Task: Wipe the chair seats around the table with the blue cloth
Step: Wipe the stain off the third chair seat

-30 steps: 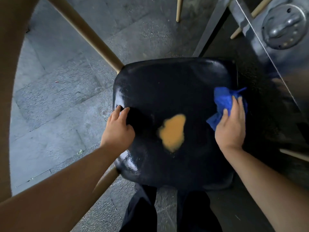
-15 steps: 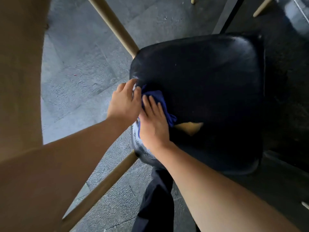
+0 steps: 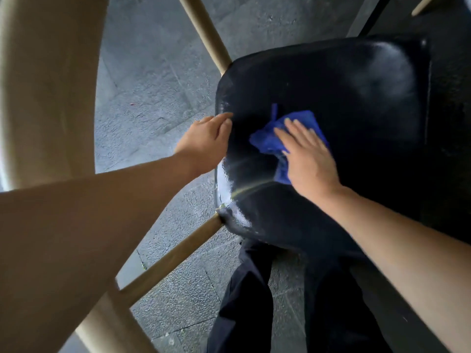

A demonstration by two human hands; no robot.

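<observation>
A glossy black chair seat [image 3: 356, 98] fills the right half of the head view. A crumpled blue cloth [image 3: 300, 128] lies on its left-middle part. My right hand [image 3: 308, 156] presses flat on the cloth with straight fingers. My left hand [image 3: 206, 141] rests on the seat's left edge, fingers curled over the rim. The seat shines wet near its front left corner.
Light wooden chair legs [image 3: 204, 24] run out from the seat's left corners, and a wide curved wooden chair back [image 3: 43, 98] stands at far left. Grey stone paving [image 3: 153, 85] lies below. My dark trouser legs [image 3: 254, 301] are in front of the seat.
My right hand has slid the cloth from the seat's left edge toward the middle. The left hand stays on the left rim. The orange patch on the seat is no longer visible.
</observation>
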